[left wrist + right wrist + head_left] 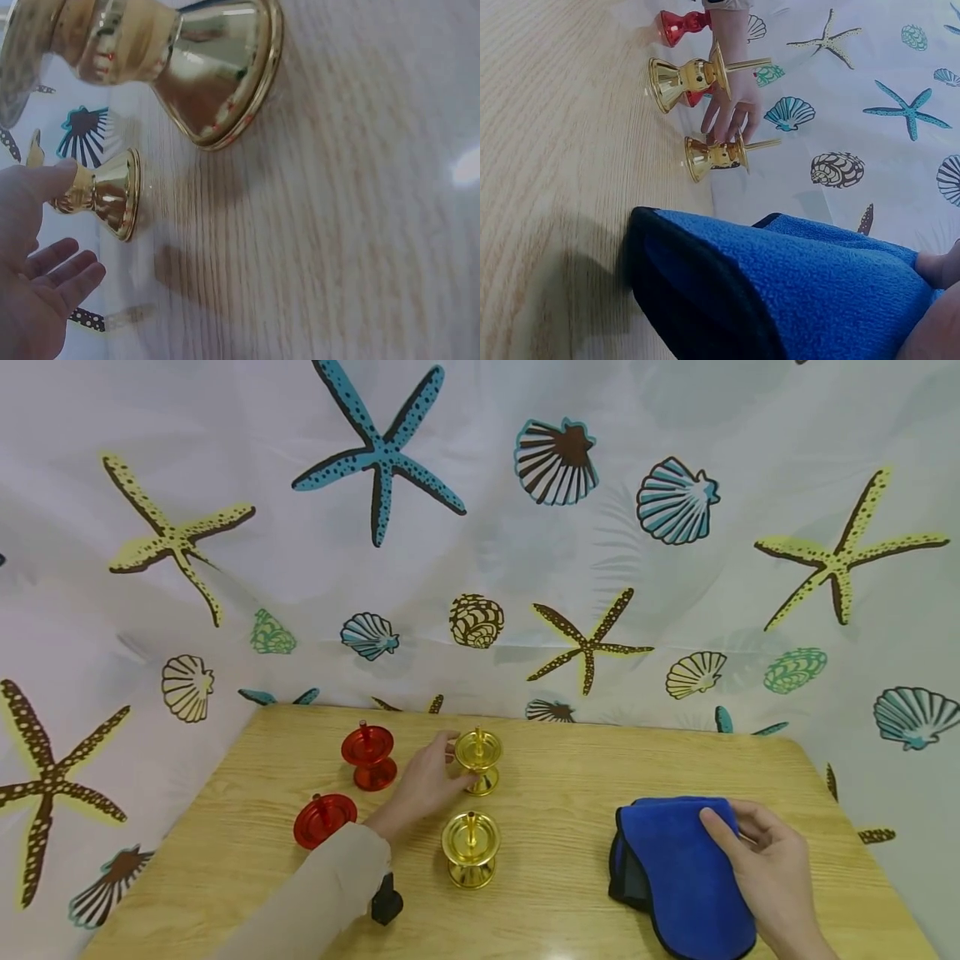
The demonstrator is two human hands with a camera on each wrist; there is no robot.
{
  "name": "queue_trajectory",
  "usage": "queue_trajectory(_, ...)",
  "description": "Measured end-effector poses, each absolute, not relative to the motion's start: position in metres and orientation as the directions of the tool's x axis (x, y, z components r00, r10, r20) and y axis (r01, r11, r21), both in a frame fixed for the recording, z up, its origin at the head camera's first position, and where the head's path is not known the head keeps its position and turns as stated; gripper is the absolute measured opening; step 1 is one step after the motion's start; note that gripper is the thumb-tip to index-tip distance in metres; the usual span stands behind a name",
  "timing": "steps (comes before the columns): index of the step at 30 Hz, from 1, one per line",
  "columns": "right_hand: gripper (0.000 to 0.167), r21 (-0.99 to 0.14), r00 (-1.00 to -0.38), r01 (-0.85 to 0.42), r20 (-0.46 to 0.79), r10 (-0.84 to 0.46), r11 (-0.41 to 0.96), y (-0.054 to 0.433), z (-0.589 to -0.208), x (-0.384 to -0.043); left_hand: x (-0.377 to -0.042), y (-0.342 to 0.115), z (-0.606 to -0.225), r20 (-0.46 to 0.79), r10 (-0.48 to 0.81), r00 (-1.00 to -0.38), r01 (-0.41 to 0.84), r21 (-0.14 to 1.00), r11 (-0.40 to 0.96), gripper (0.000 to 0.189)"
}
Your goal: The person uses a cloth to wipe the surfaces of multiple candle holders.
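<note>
Beside the far gold candle holder (478, 752), my left hand (433, 777) reaches in from the left. Its thumb overlaps the stem and its other fingers spread apart behind, as the left wrist view also shows; the holder stands upright on the table. Nearer to me is a second gold candle holder (471, 852), upright, large at the top of the left wrist view (217, 71). My right hand (776, 868) pinches a folded blue cloth (675, 860) with a black edge and dark underside, thumb on top. The cloth hangs close over the table at the right.
Two red candle holders stand on the left, one farther back (367, 756) and one nearer (324, 821), partly behind my left sleeve (322, 893). The wooden table (562, 827) ends at a white curtain (495, 543) printed with starfish and shells.
</note>
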State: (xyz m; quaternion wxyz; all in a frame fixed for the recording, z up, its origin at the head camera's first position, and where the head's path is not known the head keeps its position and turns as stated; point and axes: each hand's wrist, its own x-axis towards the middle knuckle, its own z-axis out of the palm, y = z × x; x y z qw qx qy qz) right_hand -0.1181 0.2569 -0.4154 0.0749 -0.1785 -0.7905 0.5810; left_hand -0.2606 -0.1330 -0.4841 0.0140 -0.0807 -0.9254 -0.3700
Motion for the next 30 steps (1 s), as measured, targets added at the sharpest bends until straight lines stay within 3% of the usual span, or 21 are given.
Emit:
queue_trajectory(15,0.043,-0.948,-0.928,0.187,-0.084,0.364,0.257,0.258,-0.419,-0.118,-0.275,-0.127,-0.5,0.084,0.145,-0.986,0.153,0.805,0.573,0.072)
queue_trajectory(30,0.046,-0.94,-0.931,0.19,-0.081,0.356,0.285,0.255,-0.417,-0.122,-0.267,-0.124,-0.486,0.12,0.13,-0.984,0.171,0.828,0.534,0.065)
